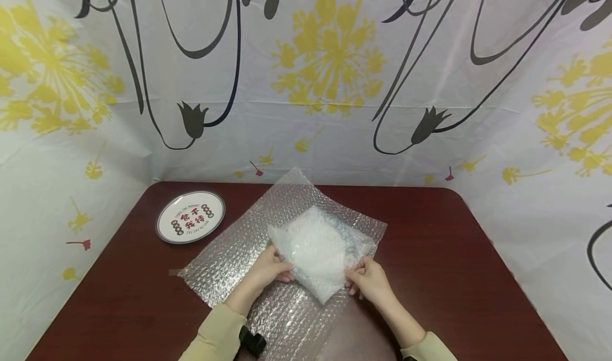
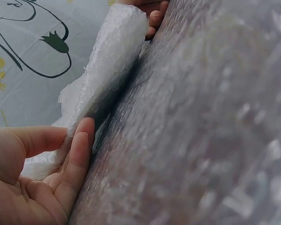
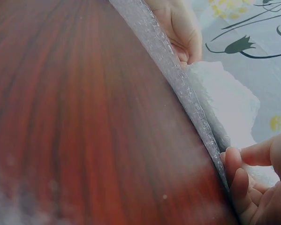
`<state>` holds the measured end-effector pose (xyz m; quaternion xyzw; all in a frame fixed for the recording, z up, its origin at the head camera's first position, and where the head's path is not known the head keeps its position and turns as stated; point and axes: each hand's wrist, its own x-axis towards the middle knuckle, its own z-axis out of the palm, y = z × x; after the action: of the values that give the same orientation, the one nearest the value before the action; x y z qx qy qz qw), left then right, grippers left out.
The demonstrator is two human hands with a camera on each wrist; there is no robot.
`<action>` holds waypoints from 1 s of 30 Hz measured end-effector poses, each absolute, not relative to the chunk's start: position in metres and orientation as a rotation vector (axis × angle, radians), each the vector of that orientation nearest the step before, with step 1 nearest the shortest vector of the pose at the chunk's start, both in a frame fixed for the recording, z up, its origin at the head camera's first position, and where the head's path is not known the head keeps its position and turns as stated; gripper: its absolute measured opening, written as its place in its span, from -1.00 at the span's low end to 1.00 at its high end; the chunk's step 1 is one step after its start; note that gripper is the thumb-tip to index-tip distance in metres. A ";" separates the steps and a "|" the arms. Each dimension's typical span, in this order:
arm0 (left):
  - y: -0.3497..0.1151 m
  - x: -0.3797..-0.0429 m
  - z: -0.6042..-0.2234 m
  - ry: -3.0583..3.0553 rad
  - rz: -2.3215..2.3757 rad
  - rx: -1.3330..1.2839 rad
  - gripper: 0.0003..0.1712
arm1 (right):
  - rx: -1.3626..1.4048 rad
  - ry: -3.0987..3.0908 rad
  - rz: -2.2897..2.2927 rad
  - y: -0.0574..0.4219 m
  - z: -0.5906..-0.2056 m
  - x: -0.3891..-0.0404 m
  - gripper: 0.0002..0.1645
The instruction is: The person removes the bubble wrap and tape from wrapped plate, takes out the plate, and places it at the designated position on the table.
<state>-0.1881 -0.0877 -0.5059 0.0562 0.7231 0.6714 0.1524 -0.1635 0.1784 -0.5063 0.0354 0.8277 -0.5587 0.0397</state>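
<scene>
While both hands clamp it by the edges, the wrapped packet point(image 1: 317, 247) sits over the bubble-wrap sheet point(image 1: 234, 257), mid-worktop point(image 1: 454, 276). Clock below is centred on the packet, head view, 12 = far side.

Packet: roughly four-cornered, flattish, cloudy white bubble wrap, crinkled, with clearer margins. Round, brighter white area shows in the middle; contents can't be identified. Greyish-blue patch toward 2. One corner points to 6. Left wrist view shows a thickish, puckered edge and a dark gap between it and the sheet near the fingers.

Left hand point(image 1: 269, 269): at 8-9, pinching the edge, thumb on top, fingers below. Right hand point(image 1: 370, 281): at 4, same pinch on its own edge. Can't tell if the packet touches the sheet anywhere.

Sheet: clear, glossy, larger than the packet; corners out toward 9, between 11 and 12, and 2; runs out of frame at 6. Small translucent strip point(image 1: 173, 272) at its 9 corner.

Plate point(image 1: 190, 217): 9-10, near the worktop edge, white, dark rim, red and black print. Patterned cloth point(image 1: 296, 132) behind, at 12.
</scene>
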 end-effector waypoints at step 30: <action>-0.086 -0.192 -0.507 2.092 1.857 0.105 -0.44 | -0.109 2.625 -1.418 0.197 -0.484 -0.172 -0.71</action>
<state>-0.1922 -0.0862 -0.5075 0.0368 0.7363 0.6538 0.1703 -0.1718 0.1970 -0.4838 -0.0364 0.8765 -0.4737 0.0781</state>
